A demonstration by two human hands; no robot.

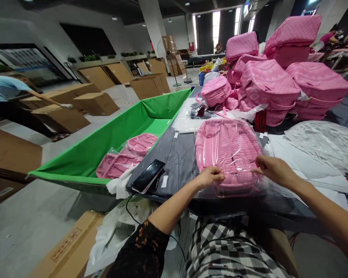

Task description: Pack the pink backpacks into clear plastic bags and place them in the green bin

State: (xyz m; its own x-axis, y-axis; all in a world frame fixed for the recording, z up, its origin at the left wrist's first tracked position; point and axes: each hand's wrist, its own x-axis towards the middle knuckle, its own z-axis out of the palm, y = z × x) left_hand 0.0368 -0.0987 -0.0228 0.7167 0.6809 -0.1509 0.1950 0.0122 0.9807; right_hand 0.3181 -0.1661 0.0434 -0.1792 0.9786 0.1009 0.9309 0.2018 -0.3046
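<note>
Head view | left hand [210,175] and right hand [274,170] both pinching clear bag [266,185] (near edge) | pink backpack [229,148] inside, flat on desk [179,154] | keep film taut, pull evenly

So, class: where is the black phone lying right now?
In the head view the black phone lies at the near left edge of the grey table, left of the left hand and beside the green bin.

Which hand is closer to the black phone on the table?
The left hand. It pinches the plastic bag just right of the phone. The right hand grips the bag's other side, farther from the phone.
</note>
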